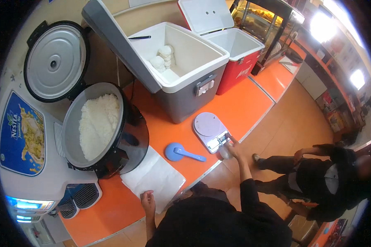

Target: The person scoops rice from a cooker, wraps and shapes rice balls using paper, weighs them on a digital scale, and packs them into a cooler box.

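My right hand is at the front edge of a digital kitchen scale, a fingertip on its button and display panel. A pale, round, translucent-looking thing is held under its other fingers; what it is cannot be told. Nothing lies on the scale's round platform. A blue plastic rice paddle or scoop rests left of the scale on the orange counter. Over white sheets at the counter edge is my left hand, fingers curled, with nothing visible in it. Cooked white rice fills much of a large rice cooker.
An open grey cooler holds several white wrapped bundles. Behind it are an open red cooler and a lit food display case. A drinks dispenser stands left. Another person stands at right.
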### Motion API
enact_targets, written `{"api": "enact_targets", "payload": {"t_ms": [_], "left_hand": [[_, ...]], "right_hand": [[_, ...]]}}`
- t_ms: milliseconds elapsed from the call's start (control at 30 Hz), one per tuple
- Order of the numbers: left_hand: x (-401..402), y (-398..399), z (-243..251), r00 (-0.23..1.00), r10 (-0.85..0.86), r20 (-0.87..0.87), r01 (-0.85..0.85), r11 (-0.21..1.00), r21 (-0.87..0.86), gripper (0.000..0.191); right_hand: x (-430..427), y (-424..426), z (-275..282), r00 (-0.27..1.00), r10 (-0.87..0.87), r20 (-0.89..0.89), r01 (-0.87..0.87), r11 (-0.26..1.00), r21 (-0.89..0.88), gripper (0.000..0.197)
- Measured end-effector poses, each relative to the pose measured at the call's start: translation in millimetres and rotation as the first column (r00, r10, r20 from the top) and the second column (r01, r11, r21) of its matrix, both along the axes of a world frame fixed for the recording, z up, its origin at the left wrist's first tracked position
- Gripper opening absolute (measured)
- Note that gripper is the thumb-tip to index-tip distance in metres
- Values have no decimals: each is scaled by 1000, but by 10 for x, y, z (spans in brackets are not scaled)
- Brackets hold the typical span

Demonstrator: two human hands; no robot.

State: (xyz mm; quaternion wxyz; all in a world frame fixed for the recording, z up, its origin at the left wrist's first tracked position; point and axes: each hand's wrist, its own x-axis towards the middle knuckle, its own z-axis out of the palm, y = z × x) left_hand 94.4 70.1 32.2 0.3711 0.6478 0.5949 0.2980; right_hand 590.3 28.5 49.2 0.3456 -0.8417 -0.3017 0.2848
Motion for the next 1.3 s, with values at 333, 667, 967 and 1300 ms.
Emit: {"api": "enact_targets", "payload": {"t_ms": [333,667,967,1300], "left_hand": [[-2,31,-141,1000,-2,-26,3,999,38,16],[-84,19,-120,998,-7,55,5,1000,30,14],[-99,51,-193,998,-17,59,18,1000,-5,13],[-123,16,-144,998,0,64,0,1000,0,14]], "right_hand": [[96,385,241,787,483,384,-211,796,-567,59],[109,245,411,649,-97,-754,283,951,121,54],[-19,894,139,797,-81,-598,397,816,419,47],[-391,1240,34,778,-314,544,217,947,236,52]]}}
